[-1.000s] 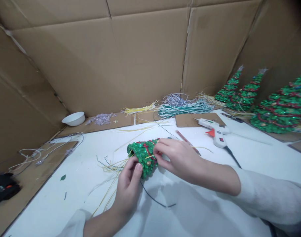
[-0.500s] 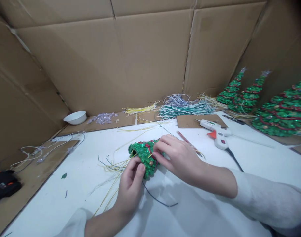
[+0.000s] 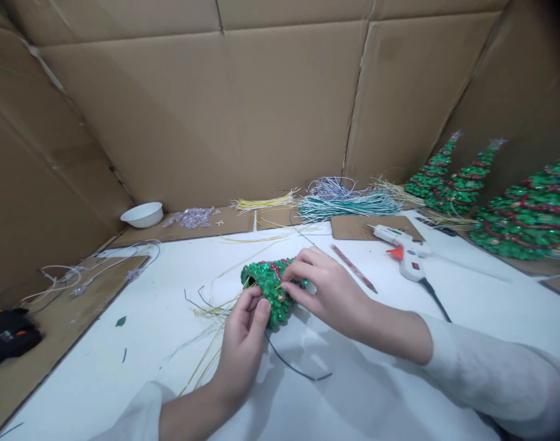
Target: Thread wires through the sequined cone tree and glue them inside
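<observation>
A small green sequinned cone tree (image 3: 267,286) with red trim lies on its side on the white table (image 3: 381,392). My left hand (image 3: 243,343) grips its lower edge, thumb pressed on the sequins. My right hand (image 3: 328,291) covers the cone's right part, and its fingertips pinch a thin yellow strand on the surface. Yellow strands (image 3: 209,343) trail out of the cone's open base toward the lower left. A dark wire (image 3: 293,367) lies under my hands.
A white glue gun (image 3: 402,248) with an orange trigger and a pencil-like stick (image 3: 353,277) lie at the right. Finished sequin trees (image 3: 523,214) stand at the far right. Bundles of coloured wire (image 3: 344,199), a white bowl (image 3: 142,214) and cardboard walls are behind. A black tool (image 3: 7,337) lies at the left.
My right hand's fingers have shifted a little left along the cone and now pinch the yellow strand higher up. The left hand keeps its grip. The view has tilted slightly.
</observation>
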Motion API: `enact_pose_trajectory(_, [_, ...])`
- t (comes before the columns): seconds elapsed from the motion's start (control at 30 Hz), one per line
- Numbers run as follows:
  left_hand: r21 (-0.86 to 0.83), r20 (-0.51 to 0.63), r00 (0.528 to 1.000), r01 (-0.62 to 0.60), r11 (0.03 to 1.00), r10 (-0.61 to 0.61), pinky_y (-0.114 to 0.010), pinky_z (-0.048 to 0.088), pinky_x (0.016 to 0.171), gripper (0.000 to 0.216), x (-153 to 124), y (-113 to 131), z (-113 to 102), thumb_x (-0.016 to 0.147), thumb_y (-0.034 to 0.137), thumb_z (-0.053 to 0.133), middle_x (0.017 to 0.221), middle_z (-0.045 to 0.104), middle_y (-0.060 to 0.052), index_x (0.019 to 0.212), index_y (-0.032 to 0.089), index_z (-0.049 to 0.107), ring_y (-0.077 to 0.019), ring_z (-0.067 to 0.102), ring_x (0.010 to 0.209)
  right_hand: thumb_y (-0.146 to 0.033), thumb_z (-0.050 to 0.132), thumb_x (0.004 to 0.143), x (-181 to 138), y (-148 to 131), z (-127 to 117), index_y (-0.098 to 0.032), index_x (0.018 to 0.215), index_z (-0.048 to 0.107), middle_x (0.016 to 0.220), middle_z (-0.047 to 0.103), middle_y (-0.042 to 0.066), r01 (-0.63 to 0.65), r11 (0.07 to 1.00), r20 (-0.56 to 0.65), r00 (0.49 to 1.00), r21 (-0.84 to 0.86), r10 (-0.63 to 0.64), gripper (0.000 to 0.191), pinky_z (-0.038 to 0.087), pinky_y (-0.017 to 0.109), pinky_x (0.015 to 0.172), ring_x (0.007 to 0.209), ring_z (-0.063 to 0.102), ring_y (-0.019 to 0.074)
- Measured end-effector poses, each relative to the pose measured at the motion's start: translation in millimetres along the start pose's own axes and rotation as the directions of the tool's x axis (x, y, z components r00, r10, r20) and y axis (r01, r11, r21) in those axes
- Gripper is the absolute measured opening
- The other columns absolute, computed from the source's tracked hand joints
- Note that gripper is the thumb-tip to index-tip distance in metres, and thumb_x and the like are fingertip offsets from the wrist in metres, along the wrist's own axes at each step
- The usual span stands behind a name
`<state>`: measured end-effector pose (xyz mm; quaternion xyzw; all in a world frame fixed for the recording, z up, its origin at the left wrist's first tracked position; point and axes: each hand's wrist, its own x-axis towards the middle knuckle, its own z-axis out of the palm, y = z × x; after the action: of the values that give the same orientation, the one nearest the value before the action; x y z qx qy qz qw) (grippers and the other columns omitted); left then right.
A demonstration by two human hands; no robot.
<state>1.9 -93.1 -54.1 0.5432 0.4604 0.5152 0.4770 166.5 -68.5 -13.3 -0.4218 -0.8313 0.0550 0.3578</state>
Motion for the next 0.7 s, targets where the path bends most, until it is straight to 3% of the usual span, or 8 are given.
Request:
enact_pose_trajectory(0.2, [0.023,-0.014,1.0,-0.017,1.0,0.017,-0.021,0.042,0.066,0.023,2.1,-1.8,-0.8,0.082,0.04,0.056,0.075,0.058,0.001,0.091,0.019,0.059,-0.013,0.053,0.073,-0.016,0.055,0.083,5.9,-3.6,1.0,-0.016,0.074,0.06,0.076,0.055,0.003,-0.036,0.999,0.006,0.999,-0.017,0.036,0.01,0.037,0.027,0.069,0.078,0.048,0.0157])
enact_pose_trajectory(0.6, [0.035,0.04,0.999,-0.026,0.999,0.025,-0.022,0.042,0.074,0.027,3.8,-3.7,-2.9,0.085,0.04,0.052,0.089,0.064,-0.002,0.099,0.018,0.061,-0.0148,0.054,0.082,-0.01,0.059,0.075,17.8,-9.1,-3.6,-0.016,0.068,0.059,0.071,0.053,0.001,-0.16,0.982,0.119,0.982,0.095,0.149,0.009,0.036,0.026,0.069,0.078,0.045,0.015])
enact_pose_trajectory(0.7, [0.046,0.036,0.999,-0.026,0.999,0.024,-0.022,0.041,0.072,0.027,4.0,-4.6,-3.6,0.085,0.04,0.052,0.086,0.063,-0.001,0.098,0.019,0.062,-0.0148,0.053,0.08,-0.01,0.059,0.075,16.9,-6.8,-2.6,-0.016,0.069,0.059,0.072,0.053,0.002,-0.134,0.988,0.106,0.986,0.075,0.126,0.008,0.036,0.026,0.069,0.078,0.045,0.0154])
